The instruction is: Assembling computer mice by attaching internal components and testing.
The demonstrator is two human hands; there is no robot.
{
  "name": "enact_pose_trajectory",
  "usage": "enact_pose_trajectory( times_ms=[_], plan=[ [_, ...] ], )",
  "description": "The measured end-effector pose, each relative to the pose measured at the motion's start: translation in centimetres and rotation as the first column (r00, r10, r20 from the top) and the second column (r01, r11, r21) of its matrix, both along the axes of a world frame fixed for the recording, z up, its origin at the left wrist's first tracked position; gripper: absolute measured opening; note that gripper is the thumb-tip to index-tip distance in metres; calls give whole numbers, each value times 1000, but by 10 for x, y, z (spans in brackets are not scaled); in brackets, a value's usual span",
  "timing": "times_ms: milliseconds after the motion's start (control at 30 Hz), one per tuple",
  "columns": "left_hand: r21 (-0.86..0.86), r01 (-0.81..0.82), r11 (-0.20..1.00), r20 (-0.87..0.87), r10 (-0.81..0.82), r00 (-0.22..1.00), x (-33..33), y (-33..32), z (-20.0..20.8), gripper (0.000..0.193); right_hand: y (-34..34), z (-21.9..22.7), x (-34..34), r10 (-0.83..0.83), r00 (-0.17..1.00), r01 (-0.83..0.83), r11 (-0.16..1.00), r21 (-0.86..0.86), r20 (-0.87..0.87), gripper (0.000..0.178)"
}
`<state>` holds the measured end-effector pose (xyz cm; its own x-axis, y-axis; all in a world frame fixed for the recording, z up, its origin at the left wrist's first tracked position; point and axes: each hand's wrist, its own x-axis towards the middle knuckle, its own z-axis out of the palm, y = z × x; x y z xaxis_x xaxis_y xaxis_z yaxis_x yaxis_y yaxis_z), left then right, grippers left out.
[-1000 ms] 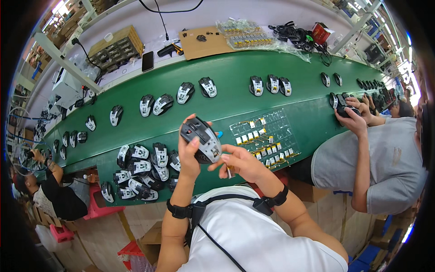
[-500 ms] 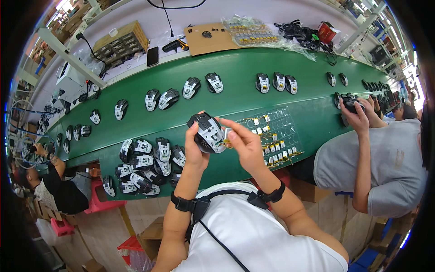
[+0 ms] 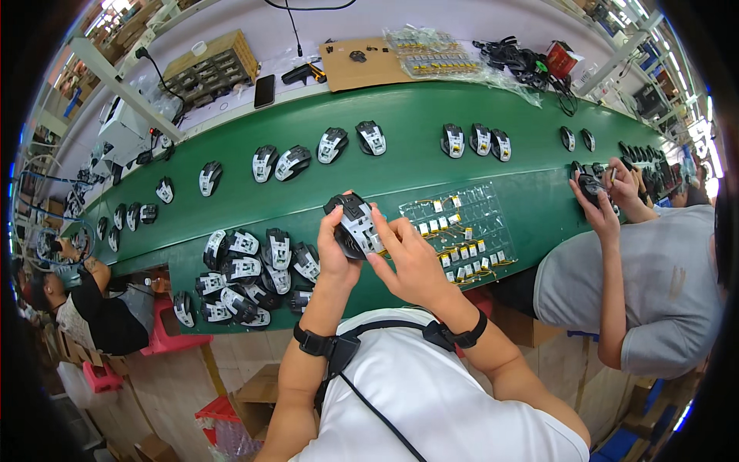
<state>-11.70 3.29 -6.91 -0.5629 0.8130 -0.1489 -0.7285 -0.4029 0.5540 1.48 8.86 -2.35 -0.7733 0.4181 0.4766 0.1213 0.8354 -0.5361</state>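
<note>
A black and silver computer mouse [image 3: 356, 225], its open underside up, is held tilted over the near edge of the green bench. My left hand [image 3: 337, 258] grips its left side, the thumb along the shell. On the other side, the fingers and thumb of my right hand [image 3: 412, 263] press against the silver base; any small part under them is hidden. Right of my hands lies a clear plastic tray [image 3: 486, 212] with several small battery packs [image 3: 469, 251] with wires. To the left, several similar mice [image 3: 245, 268] are heaped on the bench.
More mice, such as one silver-based mouse [image 3: 371, 138], stand along the green belt [image 3: 408, 112]. A cardboard sheet [image 3: 354, 69], a phone [image 3: 264, 91] and bagged battery packs [image 3: 439, 58] lie on the back ledge. A co-worker in grey [image 3: 631, 285] handles a mouse at right; another sits far left.
The small white and yellow battery pack pinched in my right hand is no longer visible. My right fingers have moved onto the mouse and spread against its base.
</note>
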Motion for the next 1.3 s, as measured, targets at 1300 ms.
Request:
enact_pose_trajectory(
  times_ms=[1300],
  plan=[
    [58, 249, 967, -73, -245, 967, -5, -8, 17, 46, 5, -14, 13, 131, 943, -120, 991, 54, -305, 31]
  ],
)
